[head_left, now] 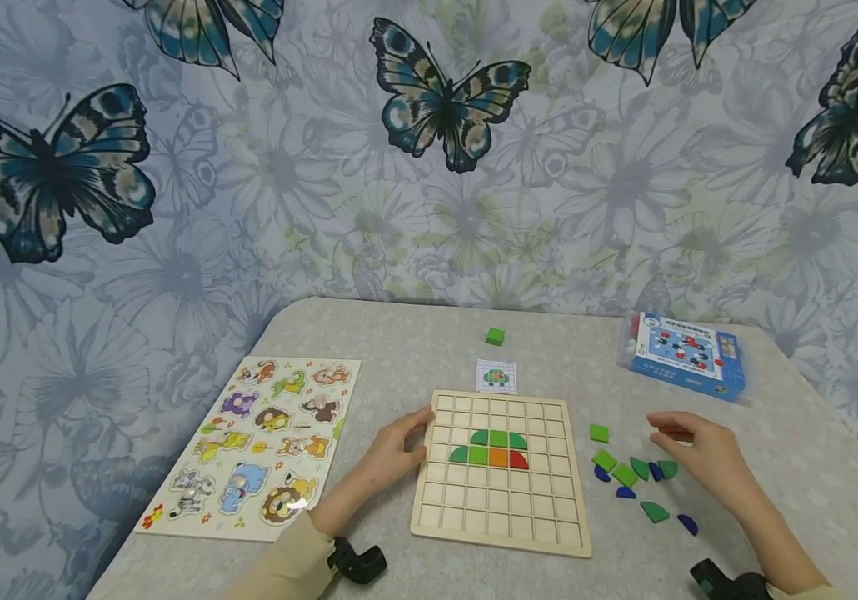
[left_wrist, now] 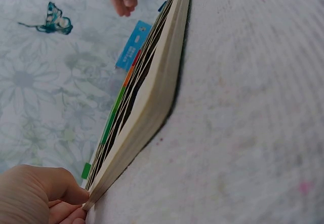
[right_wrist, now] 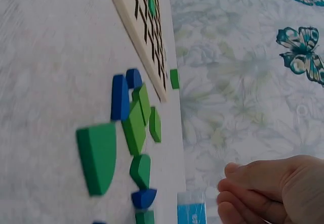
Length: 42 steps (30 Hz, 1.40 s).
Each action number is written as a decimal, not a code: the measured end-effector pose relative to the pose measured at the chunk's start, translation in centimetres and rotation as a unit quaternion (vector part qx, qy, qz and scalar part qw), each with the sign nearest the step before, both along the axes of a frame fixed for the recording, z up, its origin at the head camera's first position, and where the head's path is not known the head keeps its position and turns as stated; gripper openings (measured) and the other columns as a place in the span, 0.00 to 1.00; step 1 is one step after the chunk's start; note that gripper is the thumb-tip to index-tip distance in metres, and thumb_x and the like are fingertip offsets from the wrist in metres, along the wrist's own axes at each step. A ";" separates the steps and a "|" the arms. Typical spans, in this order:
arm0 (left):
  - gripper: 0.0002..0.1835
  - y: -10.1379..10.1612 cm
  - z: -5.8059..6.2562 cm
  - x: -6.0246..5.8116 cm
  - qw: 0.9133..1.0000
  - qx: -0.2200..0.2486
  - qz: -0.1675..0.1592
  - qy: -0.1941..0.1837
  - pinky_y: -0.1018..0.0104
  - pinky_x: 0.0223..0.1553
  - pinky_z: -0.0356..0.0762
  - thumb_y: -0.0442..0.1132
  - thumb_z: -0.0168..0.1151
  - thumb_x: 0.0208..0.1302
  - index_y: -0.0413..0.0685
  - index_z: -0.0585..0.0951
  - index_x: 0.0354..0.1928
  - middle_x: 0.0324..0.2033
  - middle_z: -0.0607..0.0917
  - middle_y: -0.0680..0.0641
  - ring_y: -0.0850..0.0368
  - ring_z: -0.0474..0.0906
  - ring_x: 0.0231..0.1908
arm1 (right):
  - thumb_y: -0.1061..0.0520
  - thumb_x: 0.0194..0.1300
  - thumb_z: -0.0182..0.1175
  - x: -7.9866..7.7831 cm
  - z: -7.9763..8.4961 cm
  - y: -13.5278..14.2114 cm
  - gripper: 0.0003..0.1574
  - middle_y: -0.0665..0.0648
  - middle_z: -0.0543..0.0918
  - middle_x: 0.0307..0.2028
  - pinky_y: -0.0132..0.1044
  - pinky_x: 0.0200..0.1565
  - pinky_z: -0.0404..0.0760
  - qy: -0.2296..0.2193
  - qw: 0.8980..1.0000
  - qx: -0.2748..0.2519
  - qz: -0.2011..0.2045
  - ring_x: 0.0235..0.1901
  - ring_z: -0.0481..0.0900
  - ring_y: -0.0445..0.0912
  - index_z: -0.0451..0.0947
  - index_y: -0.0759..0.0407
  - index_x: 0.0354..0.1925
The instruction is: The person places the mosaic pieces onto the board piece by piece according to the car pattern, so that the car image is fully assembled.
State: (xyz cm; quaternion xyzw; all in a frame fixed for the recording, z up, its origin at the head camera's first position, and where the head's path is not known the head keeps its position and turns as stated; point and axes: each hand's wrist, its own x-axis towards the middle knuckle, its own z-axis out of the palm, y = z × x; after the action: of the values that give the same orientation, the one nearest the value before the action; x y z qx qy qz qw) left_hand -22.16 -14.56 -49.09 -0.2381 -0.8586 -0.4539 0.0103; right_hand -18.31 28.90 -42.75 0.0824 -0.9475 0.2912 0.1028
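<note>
A wooden grid board (head_left: 500,517) lies flat on the table, a car-like pattern of green, orange and red pieces (head_left: 498,458) set in its middle cells. At its left edge, my left hand (head_left: 396,450) touches the wood with thumb and fingertips, the two set apart along the edge. My right hand (head_left: 702,454) hovers at the right, beside loose pieces. Its fingers are loosely bent towards the thumb, and nothing shows between them in the right wrist view. Below it lie green squares (head_left: 625,475), green quarter-rounds (right_wrist: 97,158) and blue half-rounds (head_left: 687,524).
Behind the board is a small picture card (head_left: 496,377), with a green block (head_left: 495,336) farther back. An animal puzzle board (head_left: 249,450) lies at the left. A blue box (head_left: 687,358) in clear plastic stands at the back right, near the wall.
</note>
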 end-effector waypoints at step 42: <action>0.33 0.0 0.1 0.0 1.000 0.008 -0.001 0.000 0.57 0.60 0.68 0.24 0.58 0.56 0.32 0.64 0.66 0.61 0.71 0.36 0.44 0.69 0.60 | 0.65 0.51 0.68 0.0 -3.5 2.1 0.18 0.66 0.82 0.35 0.49 0.34 0.82 -0.022 0.998 0.053 -0.013 0.32 0.81 0.56 0.80 0.73 0.42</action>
State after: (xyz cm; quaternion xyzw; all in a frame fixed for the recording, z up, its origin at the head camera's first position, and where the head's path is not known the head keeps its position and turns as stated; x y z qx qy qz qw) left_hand -22.14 -14.61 -49.02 -0.2387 -0.8550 -0.4603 0.0122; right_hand -18.33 30.97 -46.29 0.0695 -0.9647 0.2407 0.0812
